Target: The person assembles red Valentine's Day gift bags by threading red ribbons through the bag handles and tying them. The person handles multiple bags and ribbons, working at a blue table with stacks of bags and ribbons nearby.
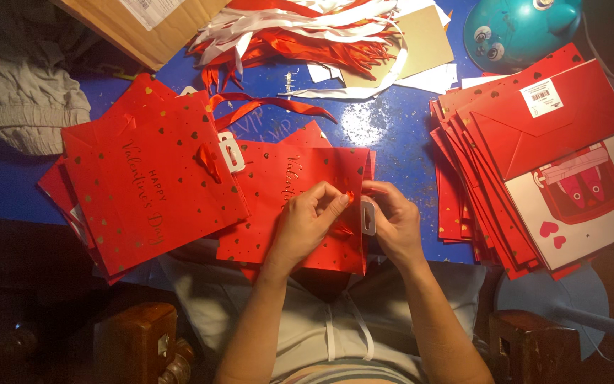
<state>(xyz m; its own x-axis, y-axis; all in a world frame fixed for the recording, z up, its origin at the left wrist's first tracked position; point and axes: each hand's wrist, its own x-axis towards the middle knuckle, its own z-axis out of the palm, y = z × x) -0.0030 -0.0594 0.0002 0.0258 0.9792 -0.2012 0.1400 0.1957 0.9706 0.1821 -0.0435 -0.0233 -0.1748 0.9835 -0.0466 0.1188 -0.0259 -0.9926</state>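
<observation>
From the head camera, a flat red gift bag (289,206) lies on the blue counter (385,135) just in front of the person. The left hand (307,224) rests on the bag, its grip pinched together on a red ribbon end (349,197) at the bag's edge. The right hand (394,222) meets it there, fingers closed on a small white tag (368,217). A pile of finished bags (143,178) lies to the left, a stack of flat bags (527,163) to the right, and loose ribbons (300,32) beyond.

Left hand (305,222), right hand (394,224): fingers pinched
</observation>
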